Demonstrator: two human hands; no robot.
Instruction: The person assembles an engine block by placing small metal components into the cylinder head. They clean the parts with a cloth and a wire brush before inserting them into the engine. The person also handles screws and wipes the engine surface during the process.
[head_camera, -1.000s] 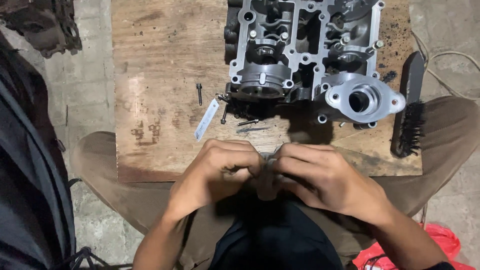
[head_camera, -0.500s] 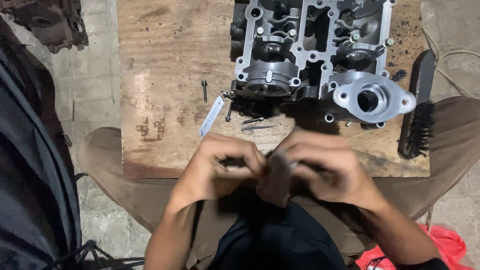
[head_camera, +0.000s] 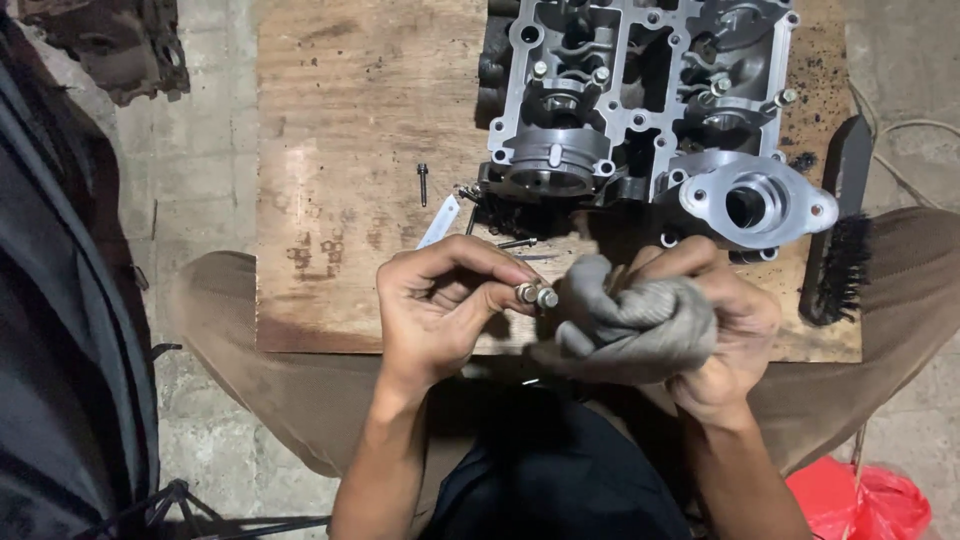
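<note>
My left hand (head_camera: 440, 305) pinches two small metal bolts (head_camera: 536, 295) between thumb and fingers, their heads pointing right. My right hand (head_camera: 715, 320) is closed around a crumpled grey rag (head_camera: 630, 320), held right beside the bolts. Both hands hover over the near edge of a wooden board (head_camera: 340, 140). A grey aluminium engine cylinder head (head_camera: 640, 110) lies on the board's far right, just beyond my hands.
A loose dark bolt (head_camera: 422, 184), a white strip (head_camera: 438, 222) and a few thin pins lie on the board left of the cylinder head. A black brush (head_camera: 838, 250) rests at the board's right edge. A red plastic bag (head_camera: 860, 500) sits at bottom right, a dark engine part (head_camera: 110, 50) top left.
My hands have come apart a little. The rag now sits bunched in my right hand, and the bolts show bare in my left fingers. The view has shifted slightly.
</note>
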